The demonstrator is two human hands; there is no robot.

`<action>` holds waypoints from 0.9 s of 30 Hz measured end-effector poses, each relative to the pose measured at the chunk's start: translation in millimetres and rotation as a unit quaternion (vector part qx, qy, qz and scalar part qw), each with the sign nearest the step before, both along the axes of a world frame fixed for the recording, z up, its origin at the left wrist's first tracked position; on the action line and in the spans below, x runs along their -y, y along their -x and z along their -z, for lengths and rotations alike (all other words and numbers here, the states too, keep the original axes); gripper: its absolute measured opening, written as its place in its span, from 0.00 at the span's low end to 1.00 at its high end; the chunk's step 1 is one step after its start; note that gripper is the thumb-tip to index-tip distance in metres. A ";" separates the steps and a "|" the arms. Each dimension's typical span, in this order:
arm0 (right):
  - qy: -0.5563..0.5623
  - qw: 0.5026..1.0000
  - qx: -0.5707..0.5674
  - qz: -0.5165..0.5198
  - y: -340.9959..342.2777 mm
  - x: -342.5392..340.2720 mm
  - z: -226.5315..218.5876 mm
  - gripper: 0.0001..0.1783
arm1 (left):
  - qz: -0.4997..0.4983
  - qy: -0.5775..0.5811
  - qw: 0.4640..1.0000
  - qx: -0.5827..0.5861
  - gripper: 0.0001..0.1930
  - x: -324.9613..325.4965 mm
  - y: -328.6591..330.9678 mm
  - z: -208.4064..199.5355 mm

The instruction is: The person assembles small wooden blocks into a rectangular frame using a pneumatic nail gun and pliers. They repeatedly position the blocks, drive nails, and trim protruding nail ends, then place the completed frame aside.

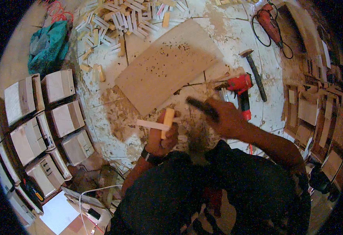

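The left hand (161,137) grips two small wood strips (160,124); the right hand (226,117) grips a dark tool (202,107) beside them.

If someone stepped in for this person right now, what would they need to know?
Left hand: grip closed on two small wood strips, one pale, one yellowish, crossed.
Right hand: grip closed on a dark tool, blurred; its kind cannot be told.
Nearby: red nail gun and hammer on the floor just beyond the right hand, plywood board ahead, pile of cut wood pieces further off.
Done: small boxes stand in rows at left.
Left: whether the strips are joined yet cannot be seen.
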State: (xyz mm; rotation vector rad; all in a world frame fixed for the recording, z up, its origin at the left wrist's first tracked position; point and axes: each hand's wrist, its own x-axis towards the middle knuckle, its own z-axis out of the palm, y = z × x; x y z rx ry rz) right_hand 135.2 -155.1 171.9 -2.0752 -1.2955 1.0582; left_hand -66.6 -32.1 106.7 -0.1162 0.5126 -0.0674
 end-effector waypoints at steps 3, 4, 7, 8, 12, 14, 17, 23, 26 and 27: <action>-0.004 0.997 0.074 0.022 -32.1 8.6 21.7 0.18 | -0.051 -0.005 0.999 -0.010 0.24 -6.5 3.1 0.6; 0.098 0.987 0.123 0.029 -46.1 11.6 37.4 0.20 | -0.056 -0.021 0.998 -0.037 0.24 -6.2 4.2 0.9; 0.128 0.963 0.181 0.151 -97.0 56.0 75.3 0.19 | -0.076 -0.101 0.989 -0.075 0.22 -9.5 5.0 6.3; 0.062 0.973 0.210 0.070 -121.1 75.9 84.5 0.18 | -0.091 -0.115 0.986 -0.076 0.20 -12.4 4.8 9.4; 0.303 0.892 0.178 0.284 -179.6 166.4 118.7 0.19 | -0.001 -0.386 0.913 -0.134 0.21 -33.1 -2.2 28.5; 0.312 0.867 0.254 0.293 -172.4 214.5 135.0 0.21 | 0.065 -0.611 0.776 -0.141 0.20 -41.9 -12.8 42.7; 0.255 0.875 0.286 0.296 -130.2 269.6 153.7 0.20 | 0.065 -0.642 0.750 -0.145 0.18 -51.3 -40.7 68.7; 0.228 0.839 0.340 0.358 -58.1 272.3 177.7 0.21 | 0.181 -0.776 0.579 -0.170 0.19 -73.4 -86.6 108.0; 0.178 0.822 0.460 0.286 -43.7 261.6 182.0 0.21 | 0.154 -0.744 0.643 -0.091 0.19 -95.7 -98.8 118.1; 0.194 0.814 0.457 0.302 -41.2 260.9 181.8 0.21 | 0.154 -0.716 0.675 -0.086 0.19 -102.6 -102.8 120.5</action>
